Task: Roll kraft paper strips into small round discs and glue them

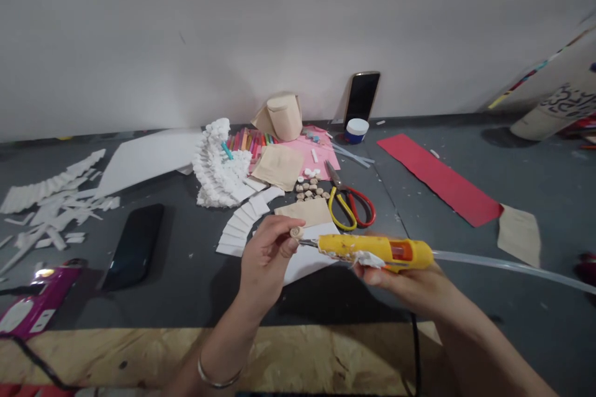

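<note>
Between the thumb and fingers of my left hand (265, 260) is a small beige paper roll (297, 232), its spiral end showing. My right hand (405, 282) grips a yellow glue gun (372, 251) from below, and its metal nozzle points left at the roll, touching or very close to it. A long clear glue stick (503, 265) runs out of the back of the gun. Beyond my hands lie several similar beige rolls (311, 189) in a cluster. Scissors (347, 198) with one yellow and one red handle rest beside them. White paper (307, 263) lies beneath the gun.
Left of centre stand a white crumpled-paper form (218, 167) and a fan of white strips (242, 223). A black phone (135, 248) and a magenta power strip (40, 304) lie left. Another phone (363, 96) leans on the wall behind a small jar (356, 130). Red paper (437, 177) lies right.
</note>
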A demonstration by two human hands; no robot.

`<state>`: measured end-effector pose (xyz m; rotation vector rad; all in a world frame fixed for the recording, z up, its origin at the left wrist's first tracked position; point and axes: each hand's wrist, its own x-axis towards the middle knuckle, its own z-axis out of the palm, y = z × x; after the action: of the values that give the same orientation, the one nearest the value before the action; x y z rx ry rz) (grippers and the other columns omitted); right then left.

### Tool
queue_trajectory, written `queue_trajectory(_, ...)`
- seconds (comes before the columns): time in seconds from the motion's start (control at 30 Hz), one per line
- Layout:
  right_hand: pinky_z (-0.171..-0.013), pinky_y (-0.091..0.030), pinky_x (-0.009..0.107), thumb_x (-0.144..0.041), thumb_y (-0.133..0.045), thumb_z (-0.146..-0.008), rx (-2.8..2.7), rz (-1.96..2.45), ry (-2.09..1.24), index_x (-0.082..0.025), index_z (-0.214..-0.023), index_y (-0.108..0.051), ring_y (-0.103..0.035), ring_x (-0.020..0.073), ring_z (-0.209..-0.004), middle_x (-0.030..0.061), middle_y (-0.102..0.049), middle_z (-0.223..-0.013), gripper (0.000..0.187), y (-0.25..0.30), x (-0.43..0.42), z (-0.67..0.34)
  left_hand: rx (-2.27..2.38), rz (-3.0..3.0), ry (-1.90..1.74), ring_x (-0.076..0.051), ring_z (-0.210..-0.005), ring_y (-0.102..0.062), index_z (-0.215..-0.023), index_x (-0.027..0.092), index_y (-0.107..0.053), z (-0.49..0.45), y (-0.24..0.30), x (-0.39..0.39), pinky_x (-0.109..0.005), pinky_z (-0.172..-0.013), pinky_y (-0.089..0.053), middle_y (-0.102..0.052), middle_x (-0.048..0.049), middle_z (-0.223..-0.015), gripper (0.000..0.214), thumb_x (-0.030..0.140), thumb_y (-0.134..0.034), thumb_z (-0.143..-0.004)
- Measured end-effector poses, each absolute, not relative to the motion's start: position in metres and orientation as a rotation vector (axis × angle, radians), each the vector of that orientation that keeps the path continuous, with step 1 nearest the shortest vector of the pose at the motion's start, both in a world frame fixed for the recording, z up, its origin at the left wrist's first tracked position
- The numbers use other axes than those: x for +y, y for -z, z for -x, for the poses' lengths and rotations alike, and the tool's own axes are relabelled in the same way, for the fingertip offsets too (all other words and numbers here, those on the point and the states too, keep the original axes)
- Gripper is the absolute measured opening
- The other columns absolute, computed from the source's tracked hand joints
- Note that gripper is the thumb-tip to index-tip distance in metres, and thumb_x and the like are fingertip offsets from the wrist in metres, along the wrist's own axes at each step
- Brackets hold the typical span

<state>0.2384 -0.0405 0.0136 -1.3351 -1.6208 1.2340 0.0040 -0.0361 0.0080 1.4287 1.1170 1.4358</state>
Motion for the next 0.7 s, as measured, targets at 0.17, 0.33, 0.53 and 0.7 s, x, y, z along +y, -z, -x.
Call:
queue_trajectory(0.17, -0.059, -0.051, 0.028, -0.053, -0.075, -0.068, -1.664, 1.366, -1.181, -0.023, -0.071, -0.072, -0.061, 0.0169, -0.060, 0.0013, -0.069, -0.068, 0.030, -0.012, -0.042, -0.238, 1.111, -1.431, -1.458, -0.013, -0.077, -0.054, -0.102, 0.024, -0.075, -0.004, -0.007, -0.035, -0.021, -0.061, -0.047, -0.059, -0.0065, -0.095, 0.019, 0.030, -0.066, -0.086)
queue_trajectory(0.33, -0.059, -0.052, 0.026, -0.051, -0.075, -0.070, -1.675, 1.321, -1.210, -0.021, -0.079, -0.071, -0.062, 0.0166, -0.062, 0.0020, -0.070, -0.071, 0.031, -0.018, -0.040, -0.236, 1.115, -1.456, -1.484, -0.013, -0.076, -0.054, -0.102, 0.024, -0.075, -0.003, -0.007, -0.034, -0.021, -0.061, -0.047, -0.059, -0.0060, -0.094, 0.019, 0.030, -0.065, -0.087)
queue_trajectory(0.53, -0.056, -0.052, 0.024, -0.044, -0.073, -0.075, -1.718, 1.170, -1.314, -0.020, -0.086, -0.069, -0.061, 0.0145, -0.060, 0.0022, -0.068, -0.072, 0.027, -0.028, -0.037, -0.234, 1.129, -1.483, -1.484, -0.013, -0.078, -0.055, -0.104, 0.025, -0.074, -0.003, -0.005, -0.034, -0.021, -0.062, -0.048, -0.059, -0.0064, -0.096, 0.019, 0.029, -0.064, -0.087)
queue_trajectory(0.7, -0.056, -0.053, 0.023, -0.042, -0.074, -0.074, -1.682, 1.140, -1.297, -0.020, -0.086, -0.068, -0.062, 0.0142, -0.058, 0.0018, -0.068, -0.071, 0.026, -0.027, -0.038, -0.233, 1.143, -1.486, -1.489, -0.013, -0.077, -0.056, -0.104, 0.025, -0.074, -0.003, -0.006, -0.034, -0.022, -0.062, -0.048, -0.060, -0.0058, -0.095, 0.019, 0.029, -0.064, -0.087)
